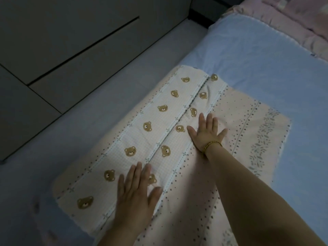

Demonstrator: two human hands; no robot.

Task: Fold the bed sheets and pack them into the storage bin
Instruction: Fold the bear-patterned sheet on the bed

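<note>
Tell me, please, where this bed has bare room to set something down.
The blue bed cover lies bare beyond the bear-print sheet, up to the pink quilt, and right of the sheet. The near side is crowded: the sheet lies there, left hand and right hand flat on it.

Dim, bluish light throughout; the sheet (134,139) is brightest at its middle; beyond it the corners darken, blur and bend.

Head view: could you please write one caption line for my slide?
The left hand and right hand press flat on a folded bear-print sheet on a blue bed.
</note>
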